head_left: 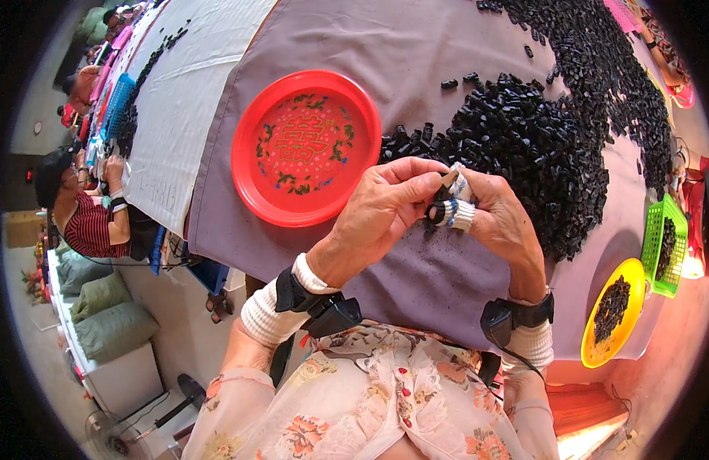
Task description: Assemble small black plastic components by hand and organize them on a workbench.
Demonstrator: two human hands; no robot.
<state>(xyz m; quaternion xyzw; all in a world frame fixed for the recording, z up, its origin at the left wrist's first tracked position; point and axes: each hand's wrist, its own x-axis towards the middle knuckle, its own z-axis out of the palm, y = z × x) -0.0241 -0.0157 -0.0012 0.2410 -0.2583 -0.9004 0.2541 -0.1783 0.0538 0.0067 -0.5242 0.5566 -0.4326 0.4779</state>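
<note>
My left hand (379, 213) and my right hand (505, 218) meet above the table, in front of a heap of small black pieces (523, 146). The thumb and fingers of my left hand are pinched at a small thing that I cannot make out. My right hand is curled towards it, with white knit wraps (460, 215) about its fingers. A dark bit shows by the lower wrap, and whether it is held cannot be told. Left of the heap lies a round red plate (247, 153) with a printed pattern and nothing on it.
Loose black pieces (600, 69) spread along the far right. A yellow plate (634, 280) and a green basket (655, 287) hold black pieces at the right. A purple cloth (293, 253) covers the table. At the left sits another person (93, 218) by a white cloth (189, 92).
</note>
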